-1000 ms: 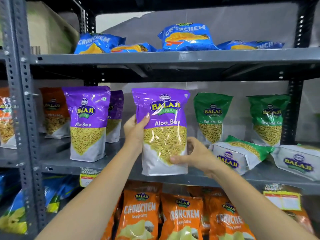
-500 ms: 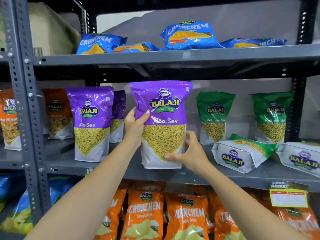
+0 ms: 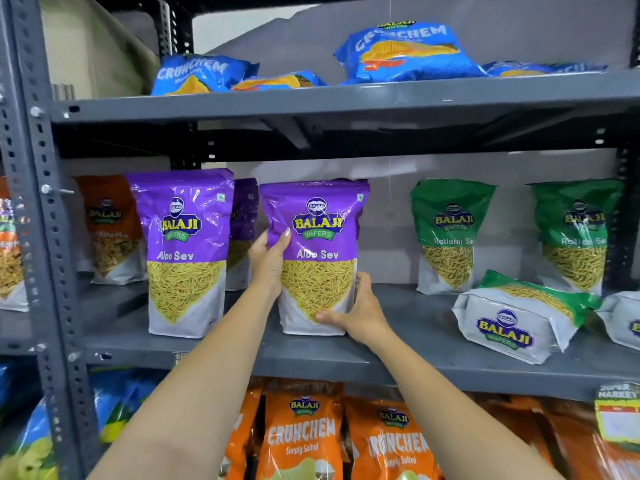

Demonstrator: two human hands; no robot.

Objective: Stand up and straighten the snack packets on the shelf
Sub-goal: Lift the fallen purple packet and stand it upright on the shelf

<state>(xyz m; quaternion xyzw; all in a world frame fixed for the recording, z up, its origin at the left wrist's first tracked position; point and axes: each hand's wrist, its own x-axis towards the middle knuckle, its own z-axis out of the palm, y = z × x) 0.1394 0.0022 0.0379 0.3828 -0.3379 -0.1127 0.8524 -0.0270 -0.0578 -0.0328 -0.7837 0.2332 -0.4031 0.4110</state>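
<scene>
A purple Aloo Sev packet stands upright on the grey middle shelf, its base resting on the shelf. My left hand grips its left edge at mid height. My right hand holds its lower right corner. Another purple Aloo Sev packet stands upright just to the left, with a third purple packet behind the two. To the right, two green Ratlami Sev packets stand at the back, and a green packet lies flat in front of them.
Blue Crunchem packets lie flat on the top shelf. Orange Crunchem packets fill the shelf below. An orange packet stands at the back left. A grey perforated upright rises at the left. Another flat packet lies at the far right.
Both hands have moved the purple Aloo Sev packet away from me and down, from held in the air to standing on the middle shelf. The camera has come closer to the shelf.
</scene>
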